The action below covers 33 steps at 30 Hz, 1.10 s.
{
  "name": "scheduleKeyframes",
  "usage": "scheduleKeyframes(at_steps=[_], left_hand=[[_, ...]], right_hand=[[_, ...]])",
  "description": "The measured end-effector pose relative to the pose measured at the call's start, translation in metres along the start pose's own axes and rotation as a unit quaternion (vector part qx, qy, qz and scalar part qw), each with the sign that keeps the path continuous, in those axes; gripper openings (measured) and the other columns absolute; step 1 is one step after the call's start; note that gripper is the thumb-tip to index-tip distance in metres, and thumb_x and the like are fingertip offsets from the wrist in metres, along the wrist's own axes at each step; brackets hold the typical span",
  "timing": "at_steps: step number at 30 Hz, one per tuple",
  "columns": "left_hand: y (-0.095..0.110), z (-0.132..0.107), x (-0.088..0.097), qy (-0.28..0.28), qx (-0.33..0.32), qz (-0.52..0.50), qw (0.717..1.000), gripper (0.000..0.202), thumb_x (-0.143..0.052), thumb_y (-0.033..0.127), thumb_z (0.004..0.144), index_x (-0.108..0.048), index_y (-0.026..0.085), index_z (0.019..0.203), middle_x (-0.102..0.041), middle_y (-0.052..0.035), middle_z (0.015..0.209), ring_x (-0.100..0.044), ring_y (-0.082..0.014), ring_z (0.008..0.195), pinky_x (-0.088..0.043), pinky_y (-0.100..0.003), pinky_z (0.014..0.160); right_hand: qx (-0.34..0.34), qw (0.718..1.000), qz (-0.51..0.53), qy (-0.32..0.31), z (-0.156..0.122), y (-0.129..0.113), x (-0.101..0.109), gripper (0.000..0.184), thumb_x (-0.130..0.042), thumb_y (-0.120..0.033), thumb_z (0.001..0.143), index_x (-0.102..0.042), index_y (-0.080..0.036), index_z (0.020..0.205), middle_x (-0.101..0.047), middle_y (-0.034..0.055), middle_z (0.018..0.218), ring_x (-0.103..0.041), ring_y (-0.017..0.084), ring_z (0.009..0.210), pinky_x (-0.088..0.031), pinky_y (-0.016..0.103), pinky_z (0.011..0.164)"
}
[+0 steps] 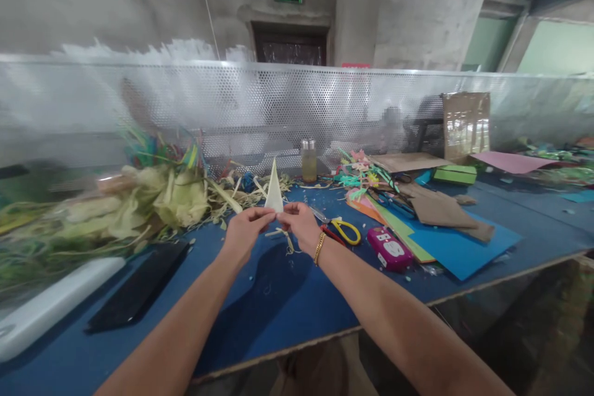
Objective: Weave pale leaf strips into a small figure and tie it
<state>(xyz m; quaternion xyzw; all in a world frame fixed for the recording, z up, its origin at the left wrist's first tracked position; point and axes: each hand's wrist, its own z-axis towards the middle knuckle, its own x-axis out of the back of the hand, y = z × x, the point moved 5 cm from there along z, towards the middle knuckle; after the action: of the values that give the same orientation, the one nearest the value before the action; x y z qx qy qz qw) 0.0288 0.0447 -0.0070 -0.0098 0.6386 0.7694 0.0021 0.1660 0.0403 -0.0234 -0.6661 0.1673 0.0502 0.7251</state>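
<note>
My left hand (245, 229) and right hand (299, 223) both pinch the base of a pale pointed piece (273, 193) | it points tip-up over the blue table (301, 306) | clear bottle (309, 164) behind holds something yellowish | purple box (388, 249) right of scissors (337, 222), contents I cannot tell

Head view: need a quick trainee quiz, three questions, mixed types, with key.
1. True or false: the left hand and right hand both hold the pale pointed piece at its lower end.
2. Which wrist wears the gold bracelet?
3. The bottle stands in front of a screen made of: A) wood, B) perforated metal, C) cloth.

Key: 1. True. 2. The right. 3. B.
</note>
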Motion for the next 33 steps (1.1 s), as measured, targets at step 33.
scheduleKeyframes(at_steps=[33], left_hand=[[-0.013, 0.003, -0.004, -0.046, 0.098, -0.117, 0.987, 0.034, -0.087, 0.026, 0.048, -0.068, 0.014, 0.074, -0.067, -0.0022, 0.071, -0.061, -0.0101, 0.067, -0.047, -0.018, 0.058]], right_hand=[[-0.049, 0.997, 0.025, -0.055, 0.006, 0.003, 0.002, 0.021, -0.071, -0.029, 0.059, -0.056, -0.019, 0.071, -0.050, -0.0077, 0.047, -0.041, 0.008, 0.043, -0.030, 0.021, 0.045]])
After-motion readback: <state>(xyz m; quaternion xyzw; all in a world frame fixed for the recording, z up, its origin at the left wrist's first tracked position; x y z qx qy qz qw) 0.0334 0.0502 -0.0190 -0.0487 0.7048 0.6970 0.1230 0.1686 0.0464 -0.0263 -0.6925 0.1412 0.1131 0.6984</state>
